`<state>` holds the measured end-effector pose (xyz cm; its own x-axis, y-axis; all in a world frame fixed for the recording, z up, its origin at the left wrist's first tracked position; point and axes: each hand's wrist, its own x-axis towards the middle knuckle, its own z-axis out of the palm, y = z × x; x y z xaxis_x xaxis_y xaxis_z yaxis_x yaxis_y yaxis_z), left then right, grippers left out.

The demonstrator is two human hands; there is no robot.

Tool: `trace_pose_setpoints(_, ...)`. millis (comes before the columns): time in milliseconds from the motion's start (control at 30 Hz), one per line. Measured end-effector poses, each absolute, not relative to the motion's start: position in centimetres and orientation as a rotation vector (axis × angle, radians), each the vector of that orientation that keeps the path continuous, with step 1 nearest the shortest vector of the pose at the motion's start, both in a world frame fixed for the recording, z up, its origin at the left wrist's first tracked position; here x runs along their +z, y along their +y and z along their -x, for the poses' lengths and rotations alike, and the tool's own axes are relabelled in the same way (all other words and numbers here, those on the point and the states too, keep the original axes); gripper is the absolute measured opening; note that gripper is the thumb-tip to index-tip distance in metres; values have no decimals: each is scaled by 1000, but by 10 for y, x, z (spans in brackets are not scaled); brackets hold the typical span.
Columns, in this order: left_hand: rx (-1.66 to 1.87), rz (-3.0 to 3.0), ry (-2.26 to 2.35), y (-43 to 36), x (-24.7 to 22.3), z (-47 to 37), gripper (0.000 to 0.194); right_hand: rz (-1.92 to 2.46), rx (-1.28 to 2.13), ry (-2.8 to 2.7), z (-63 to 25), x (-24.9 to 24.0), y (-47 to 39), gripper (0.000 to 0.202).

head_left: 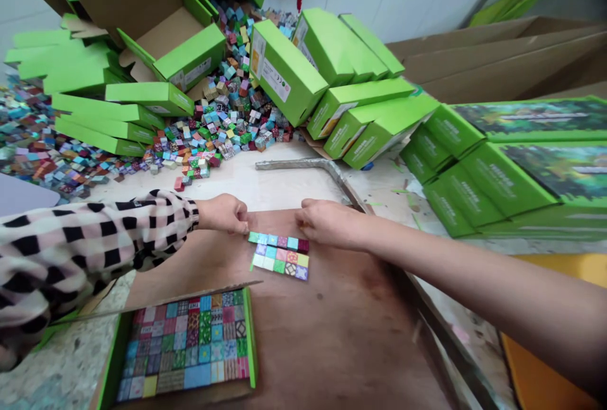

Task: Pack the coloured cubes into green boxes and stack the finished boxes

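Small patterned cubes [279, 255] lie in three short rows on a brown board. My left hand [224, 214] is closed, its fingertips at the left end of the far row [277, 241]. At that row's right end, by a dark red cube, are the curled fingers of my right hand [327, 223]. The row appears held from both ends between the hands, though the exact contact is partly hidden. Nearer me on the left, an open green-sided box [252, 340] holds many similar cubes packed flat in rows.
A big heap of loose cubes [227, 112] spreads behind the board [341, 328]. Green boxes [289, 74] lie on and beside it, with more stacked [493, 188] at the right. A metal strip [351, 192] edges the board. Something yellow [554, 334] stands at lower right.
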<state>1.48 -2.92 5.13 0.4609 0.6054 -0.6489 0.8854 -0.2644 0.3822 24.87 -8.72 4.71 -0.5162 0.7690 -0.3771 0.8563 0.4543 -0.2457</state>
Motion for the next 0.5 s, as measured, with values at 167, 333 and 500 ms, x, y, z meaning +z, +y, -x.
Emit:
trace_pose_setpoints(167,-491,-1645,1263,-32,49,-5,21,-1463,-636,2392,-255,37,-93,23)
trace_pose_setpoints(333,-508,-1587,1237,-40,44,0,24,-1462,-668,2397,-258,33,-92,22)
trace_pose_setpoints(500,-477,-1810,1166,-50,47,-1,28,-1514,-774,2383,-260,35,-95,19)
